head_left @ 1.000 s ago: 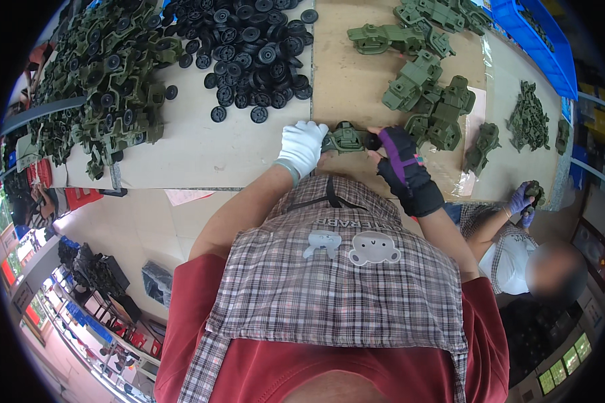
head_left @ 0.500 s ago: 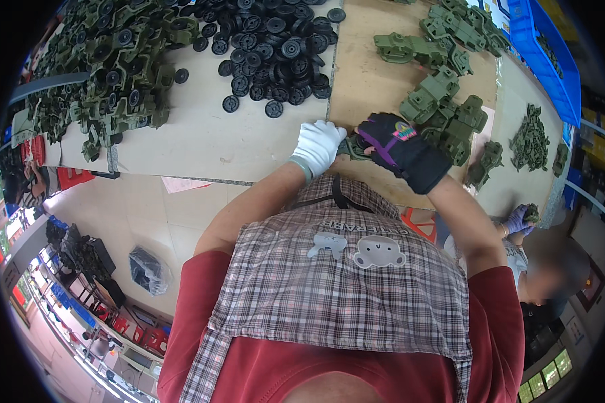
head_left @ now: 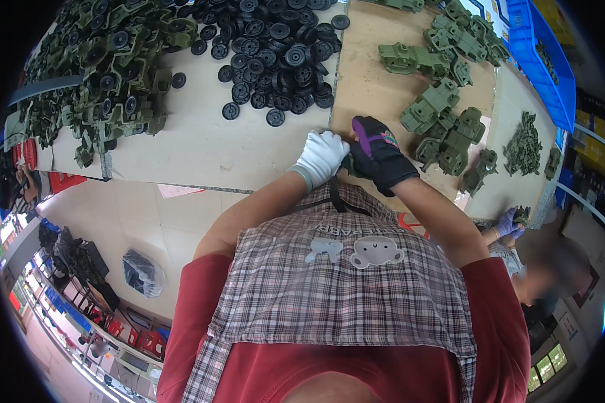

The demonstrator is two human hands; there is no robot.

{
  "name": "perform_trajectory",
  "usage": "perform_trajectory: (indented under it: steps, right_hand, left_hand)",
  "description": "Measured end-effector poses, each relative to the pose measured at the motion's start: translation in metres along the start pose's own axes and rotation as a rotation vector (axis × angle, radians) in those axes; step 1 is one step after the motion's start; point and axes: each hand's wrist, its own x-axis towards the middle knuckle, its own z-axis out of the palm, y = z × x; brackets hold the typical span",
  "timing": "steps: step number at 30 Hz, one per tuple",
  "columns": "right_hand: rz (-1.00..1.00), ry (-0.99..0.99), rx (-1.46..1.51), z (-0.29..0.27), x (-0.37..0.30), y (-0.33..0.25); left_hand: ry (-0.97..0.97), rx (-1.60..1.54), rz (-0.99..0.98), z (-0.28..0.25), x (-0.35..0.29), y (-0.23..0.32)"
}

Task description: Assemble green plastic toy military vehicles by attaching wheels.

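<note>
My left hand, in a white glove, is closed around one side of a green plastic toy vehicle part at the table's near edge. My right hand, in a black glove with purple trim, presses close against it from the other side, fingers curled over it. Most of the part is hidden between the gloves. Beyond my left hand lies a heap of black toy wheels. Several green toy vehicle bodies lie just right of my right hand.
At the far left is a big pile of green vehicle bodies with wheels. A heap of small green parts and a blue bin are at the right. A co-worker's purple-gloved hand holds something green near the right table corner.
My right hand has turned and moved left, up against my left hand, covering more of the green part. The whole view has shifted slightly.
</note>
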Motion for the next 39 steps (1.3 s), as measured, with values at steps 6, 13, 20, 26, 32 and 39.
perform_trajectory:
  steps: [6,13,20,26,32,39]
  right_hand:
    - [-0.365,-0.131,-0.322,-0.004,0.016,0.0]
    - [0.035,-0.087,-0.189,0.002,0.009,-0.002]
    - [-0.073,-0.133,-0.21,-0.003,0.018,-0.007]
    - [-0.209,-0.149,-0.287,-0.007,0.019,-0.006]
    - [-0.395,-0.092,-0.232,0.0,0.024,0.001]
    - [0.264,-0.01,0.077,0.03,0.012,0.003]
  left_hand:
    - [0.245,0.014,0.112,0.021,-0.005,-0.007]
    - [0.145,-0.055,0.122,0.019,-0.006,-0.01]
    - [0.158,-0.094,0.144,0.015,-0.005,-0.014]
    - [0.198,0.006,0.142,0.017,-0.004,-0.01]
    - [0.155,-0.01,0.142,0.0,-0.008,-0.01]
    - [0.451,0.111,-0.084,-0.022,-0.009,-0.01]
